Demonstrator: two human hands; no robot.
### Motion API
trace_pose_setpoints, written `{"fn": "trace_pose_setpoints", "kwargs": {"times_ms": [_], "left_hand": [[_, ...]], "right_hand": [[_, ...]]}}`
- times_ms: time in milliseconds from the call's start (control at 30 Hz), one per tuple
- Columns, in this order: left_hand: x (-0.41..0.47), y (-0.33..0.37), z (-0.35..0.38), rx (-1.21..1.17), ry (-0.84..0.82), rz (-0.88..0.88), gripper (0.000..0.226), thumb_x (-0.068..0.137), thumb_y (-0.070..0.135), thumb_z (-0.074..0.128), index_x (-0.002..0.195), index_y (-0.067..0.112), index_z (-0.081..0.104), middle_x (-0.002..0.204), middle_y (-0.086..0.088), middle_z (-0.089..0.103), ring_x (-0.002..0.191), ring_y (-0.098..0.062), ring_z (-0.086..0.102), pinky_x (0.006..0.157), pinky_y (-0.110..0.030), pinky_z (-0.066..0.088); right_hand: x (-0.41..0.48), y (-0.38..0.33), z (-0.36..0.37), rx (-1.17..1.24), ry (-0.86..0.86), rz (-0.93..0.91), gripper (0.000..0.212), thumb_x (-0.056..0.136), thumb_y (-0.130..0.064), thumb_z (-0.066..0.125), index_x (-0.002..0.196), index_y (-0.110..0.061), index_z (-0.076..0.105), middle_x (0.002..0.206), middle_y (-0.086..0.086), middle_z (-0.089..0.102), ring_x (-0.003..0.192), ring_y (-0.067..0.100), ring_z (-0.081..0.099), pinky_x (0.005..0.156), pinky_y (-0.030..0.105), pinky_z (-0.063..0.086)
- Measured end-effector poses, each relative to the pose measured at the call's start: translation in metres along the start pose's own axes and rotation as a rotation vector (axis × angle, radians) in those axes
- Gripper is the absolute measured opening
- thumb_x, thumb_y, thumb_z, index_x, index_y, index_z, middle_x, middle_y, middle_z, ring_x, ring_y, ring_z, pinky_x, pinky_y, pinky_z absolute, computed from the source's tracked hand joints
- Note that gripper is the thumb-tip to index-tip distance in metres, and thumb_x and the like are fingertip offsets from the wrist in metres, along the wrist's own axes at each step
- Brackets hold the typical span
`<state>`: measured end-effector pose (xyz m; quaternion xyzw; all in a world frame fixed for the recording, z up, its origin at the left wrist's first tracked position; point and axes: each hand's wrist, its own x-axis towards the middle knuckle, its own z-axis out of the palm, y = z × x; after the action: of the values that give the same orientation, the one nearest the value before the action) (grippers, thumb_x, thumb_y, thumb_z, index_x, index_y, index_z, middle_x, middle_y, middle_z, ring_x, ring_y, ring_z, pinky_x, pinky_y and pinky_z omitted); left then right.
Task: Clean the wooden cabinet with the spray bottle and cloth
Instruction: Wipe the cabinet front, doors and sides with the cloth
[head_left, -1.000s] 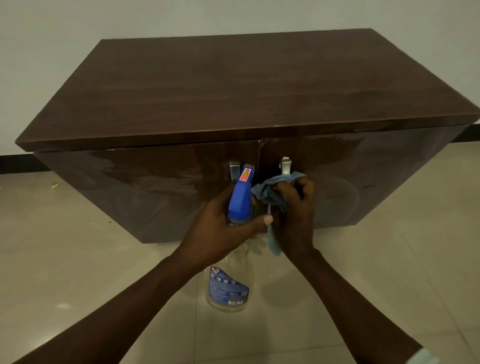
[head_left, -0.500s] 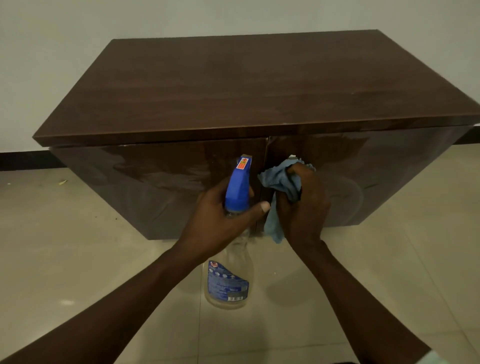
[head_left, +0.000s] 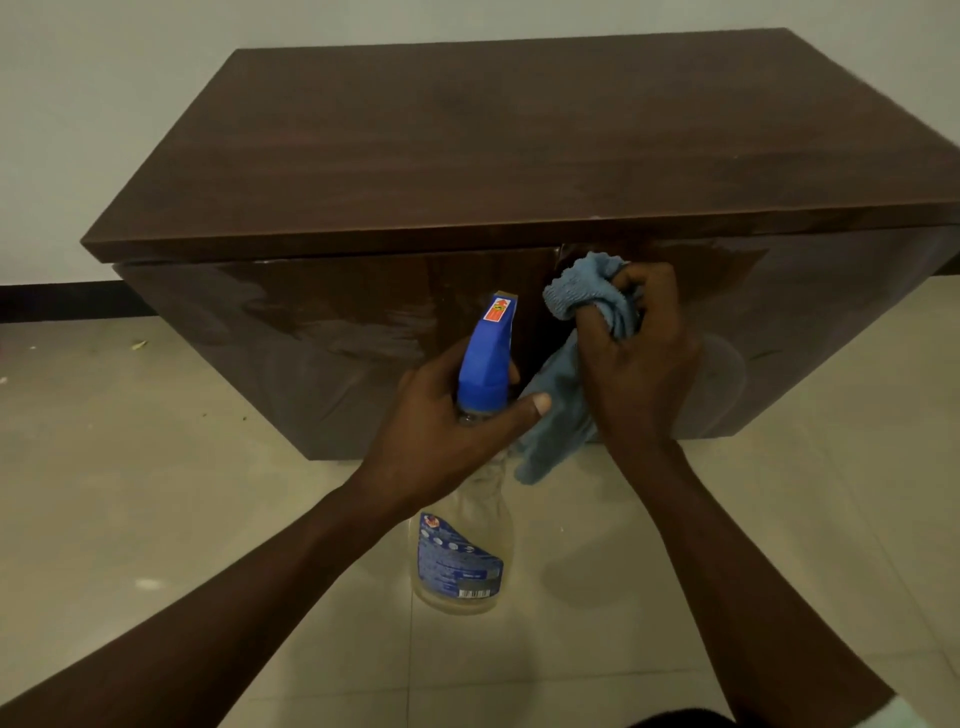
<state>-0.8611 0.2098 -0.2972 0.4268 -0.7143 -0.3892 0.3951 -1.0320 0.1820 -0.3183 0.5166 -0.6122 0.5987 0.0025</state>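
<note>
A dark brown wooden cabinet (head_left: 519, 145) stands on the floor against the wall, its two glossy front doors streaked with wet smears. My left hand (head_left: 447, 431) grips the neck of a clear spray bottle (head_left: 462, 561) with a blue trigger head, held upright in front of the doors. My right hand (head_left: 639, 364) is closed on a bunched light-blue cloth (head_left: 576, 322), pressed at the seam between the doors near their top. A loose end of the cloth hangs down. The door handles are hidden behind my hands and the cloth.
Beige floor tiles (head_left: 156, 493) spread around the cabinet. A pale wall (head_left: 78, 130) with a dark skirting strip (head_left: 62, 299) runs behind it. Small bits of debris lie on the floor at the far left.
My right hand has carried the cloth upward along the door seam, covering the metal handles. The view has shifted, so the cabinet sits further right. The bottle stays in my left hand.
</note>
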Motion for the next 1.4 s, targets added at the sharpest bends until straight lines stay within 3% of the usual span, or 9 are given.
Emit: {"fn": "trace_pose_setpoints", "kwargs": {"times_ms": [100,233,367,467,600,833,1000,1167,1400], "left_hand": [[0.0,0.0,0.001,-0.001,-0.014,0.003,0.038,0.073,0.054,0.063,0.089,0.019,0.058,0.072,-0.004,0.059,0.057,-0.02,0.057,0.056,-0.027,0.051],[0.002,0.004,0.0,0.009,-0.008,0.023,0.035,0.073,0.053,0.062,0.088,0.022,0.057,0.076,0.006,0.059,0.06,-0.015,0.056,0.056,-0.011,0.047],[0.003,0.004,-0.001,-0.004,-0.009,0.007,0.038,0.072,0.053,0.063,0.091,0.02,0.058,0.077,0.006,0.06,0.06,-0.013,0.057,0.057,-0.011,0.047],[0.0,0.002,0.003,-0.011,-0.029,-0.012,0.037,0.072,0.054,0.065,0.09,0.022,0.058,0.067,0.016,0.059,0.055,-0.003,0.054,0.055,-0.011,0.045],[-0.001,0.006,0.002,0.016,-0.024,0.003,0.037,0.072,0.054,0.064,0.089,0.022,0.058,0.073,0.008,0.06,0.056,-0.007,0.055,0.055,-0.013,0.047],[-0.002,0.006,-0.01,0.028,-0.006,0.021,0.033,0.073,0.053,0.063,0.09,0.025,0.059,0.079,0.008,0.063,0.063,-0.011,0.06,0.057,-0.014,0.049],[0.0,0.007,-0.024,0.047,0.058,0.033,0.034,0.074,0.051,0.061,0.09,0.022,0.058,0.081,-0.002,0.062,0.066,-0.021,0.062,0.06,-0.027,0.053],[-0.004,0.01,-0.028,0.046,0.062,0.023,0.034,0.074,0.051,0.062,0.089,0.021,0.059,0.078,-0.005,0.063,0.064,-0.02,0.063,0.059,-0.026,0.055],[-0.003,0.006,-0.039,0.066,0.116,-0.014,0.037,0.071,0.053,0.063,0.091,0.022,0.059,0.072,-0.005,0.064,0.065,-0.021,0.064,0.062,-0.036,0.057]], "right_hand": [[-0.007,0.01,0.002,-0.052,-0.042,-0.096,0.025,0.084,-0.014,0.063,0.108,-0.011,0.057,0.094,0.004,0.062,0.084,0.013,0.059,0.078,0.01,0.044],[-0.014,0.024,0.004,-0.154,-0.13,-0.241,0.031,0.079,-0.001,0.064,0.106,-0.015,0.058,0.106,0.016,0.051,0.097,0.026,0.054,0.082,0.03,0.05],[-0.008,0.021,0.0,-0.039,-0.232,-0.148,0.026,0.08,-0.007,0.062,0.104,-0.016,0.067,0.113,0.015,0.055,0.103,0.021,0.053,0.089,0.005,0.034],[-0.02,0.022,0.004,-0.012,-0.13,-0.133,0.039,0.077,-0.012,0.064,0.113,-0.014,0.051,0.122,0.024,0.046,0.111,0.02,0.047,0.095,0.006,0.033],[-0.037,0.028,0.005,0.092,-0.074,0.069,0.052,0.073,-0.006,0.068,0.117,-0.009,0.04,0.116,0.027,0.047,0.106,0.021,0.049,0.095,0.013,0.04],[-0.049,0.024,0.011,0.53,-0.041,0.679,0.034,0.076,-0.002,0.075,0.1,-0.012,0.052,0.095,0.002,0.062,0.087,0.013,0.061,0.081,0.028,0.05],[-0.052,0.023,0.009,0.444,-0.105,0.569,0.019,0.086,-0.005,0.066,0.091,-0.022,0.059,0.086,-0.005,0.064,0.081,0.004,0.063,0.082,0.031,0.053],[-0.068,0.016,0.019,0.463,-0.287,0.7,0.009,0.09,-0.018,0.063,0.094,-0.027,0.064,0.092,-0.004,0.069,0.09,0.015,0.066,0.095,0.047,0.051],[-0.061,-0.005,0.029,0.447,-0.264,0.346,0.011,0.091,-0.018,0.059,0.094,-0.028,0.058,0.089,-0.01,0.064,0.086,0.002,0.063,0.079,0.021,0.05]]}}
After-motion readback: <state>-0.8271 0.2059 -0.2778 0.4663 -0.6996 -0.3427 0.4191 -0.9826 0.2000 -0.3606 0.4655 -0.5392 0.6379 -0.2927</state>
